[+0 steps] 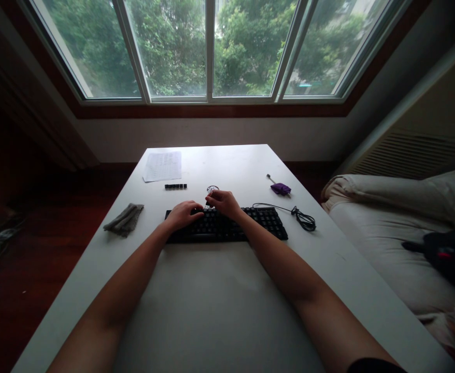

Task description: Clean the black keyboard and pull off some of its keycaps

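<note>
A black keyboard (264, 220) lies across the middle of the white table (219, 300). My left hand (184, 213) rests on its left part, fingers curled over the keys. My right hand (223, 202) is at the keyboard's back edge, fingers pinched round a small wire tool with a ring handle (212, 189), its tip down at the keys. A short row of black keycaps (175, 186) lies on the table behind the keyboard.
A sheet of paper (162, 166) lies at the back left, a grey cloth (124, 219) at the left edge. A purple item with a small brush (280, 188) and the keyboard's coiled cable (304, 220) are at the right. A bed (398, 243) stands right of the table.
</note>
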`<state>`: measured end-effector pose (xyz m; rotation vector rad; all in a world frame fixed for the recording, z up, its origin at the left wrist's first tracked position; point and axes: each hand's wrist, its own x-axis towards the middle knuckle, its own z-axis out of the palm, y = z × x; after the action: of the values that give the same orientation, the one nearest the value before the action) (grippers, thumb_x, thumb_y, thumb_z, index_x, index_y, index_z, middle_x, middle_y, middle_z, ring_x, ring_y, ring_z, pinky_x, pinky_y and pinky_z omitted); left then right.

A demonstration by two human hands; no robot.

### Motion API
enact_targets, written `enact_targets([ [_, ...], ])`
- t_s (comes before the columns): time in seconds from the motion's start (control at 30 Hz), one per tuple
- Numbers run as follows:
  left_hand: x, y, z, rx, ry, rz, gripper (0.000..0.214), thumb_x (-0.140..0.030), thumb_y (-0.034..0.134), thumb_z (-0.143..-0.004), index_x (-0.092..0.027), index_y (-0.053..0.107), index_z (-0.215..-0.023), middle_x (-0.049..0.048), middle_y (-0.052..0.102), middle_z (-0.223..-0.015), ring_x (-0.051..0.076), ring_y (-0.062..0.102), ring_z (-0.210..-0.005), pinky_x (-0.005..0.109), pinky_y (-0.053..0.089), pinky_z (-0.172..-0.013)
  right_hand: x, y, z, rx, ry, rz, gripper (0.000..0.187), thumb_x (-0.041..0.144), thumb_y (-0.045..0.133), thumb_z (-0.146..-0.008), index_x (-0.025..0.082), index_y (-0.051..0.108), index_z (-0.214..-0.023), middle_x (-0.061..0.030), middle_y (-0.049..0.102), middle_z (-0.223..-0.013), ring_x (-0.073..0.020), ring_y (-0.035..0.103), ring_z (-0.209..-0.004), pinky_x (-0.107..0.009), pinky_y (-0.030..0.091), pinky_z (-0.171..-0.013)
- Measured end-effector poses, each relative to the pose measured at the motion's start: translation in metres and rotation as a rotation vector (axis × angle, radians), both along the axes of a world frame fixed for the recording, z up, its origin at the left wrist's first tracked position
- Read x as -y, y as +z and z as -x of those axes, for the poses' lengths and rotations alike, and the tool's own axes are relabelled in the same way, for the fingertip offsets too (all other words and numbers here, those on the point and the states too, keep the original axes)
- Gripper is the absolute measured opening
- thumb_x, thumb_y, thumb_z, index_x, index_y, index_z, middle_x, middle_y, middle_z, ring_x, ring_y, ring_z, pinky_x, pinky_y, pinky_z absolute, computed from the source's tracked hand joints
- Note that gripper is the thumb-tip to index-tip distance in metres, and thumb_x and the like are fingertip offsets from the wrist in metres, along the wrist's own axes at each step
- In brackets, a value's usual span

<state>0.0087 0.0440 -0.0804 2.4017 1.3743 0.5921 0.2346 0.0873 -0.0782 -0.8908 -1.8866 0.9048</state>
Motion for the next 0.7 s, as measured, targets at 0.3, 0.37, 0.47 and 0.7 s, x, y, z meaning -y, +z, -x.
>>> enact_targets([
  [0.3,0.0029,0.0032,-0.0007,-0.015,0.006,-0.003,0.032,-0.049,0.061,-0.092,-0.029,0.074,-0.114,0.0040,0.072,-0.112,0.023,0.066,-0.100,0.035,0.051,-0.090,0.0037,0.0010,0.0027,-0.030,-0.039,0.066,0.028,0.045,0.065,-0.088,0.019,0.070,-0.083,-0.0007,0.069,-0.068,-0.0142,0.067,-0.060,-0.022,0.050,-0.058],
  [0.37,0.0029,0.0035,-0.0005,-0.021,0.009,-0.001,0.033,-0.049,0.060,-0.092,-0.029,0.074,-0.114,0.0039,0.072,-0.112,0.023,0.066,-0.100,0.035,0.051,-0.090,0.0036,0.0005,0.0038,-0.042,-0.043,0.088,0.028,0.045,0.065,-0.087,0.019,0.068,-0.080,-0.0006,0.069,-0.068,-0.0143,0.067,-0.059,-0.022,0.051,-0.057],
  [0.47,0.0024,0.0033,-0.0002,-0.016,0.010,0.000,0.033,-0.050,0.061,-0.092,-0.028,0.074,-0.114,0.0040,0.072,-0.111,0.023,0.066,-0.100,0.035,0.051,-0.090,0.0019,-0.0008,0.0039,-0.076,-0.085,0.143,0.029,0.047,0.065,-0.086,0.018,0.067,-0.081,-0.0011,0.069,-0.069,-0.0150,0.068,-0.058,-0.022,0.052,-0.054],
  [0.7,0.0036,0.0025,-0.0007,0.008,0.018,0.003,0.034,-0.049,0.062,-0.091,-0.027,0.074,-0.113,0.0057,0.072,-0.111,0.024,0.067,-0.101,0.036,0.052,-0.091,-0.0007,0.0008,-0.0027,-0.193,-0.186,0.189,0.035,0.053,0.064,-0.086,0.018,0.065,-0.087,-0.0032,0.070,-0.071,-0.0159,0.067,-0.057,-0.023,0.052,-0.047],
])
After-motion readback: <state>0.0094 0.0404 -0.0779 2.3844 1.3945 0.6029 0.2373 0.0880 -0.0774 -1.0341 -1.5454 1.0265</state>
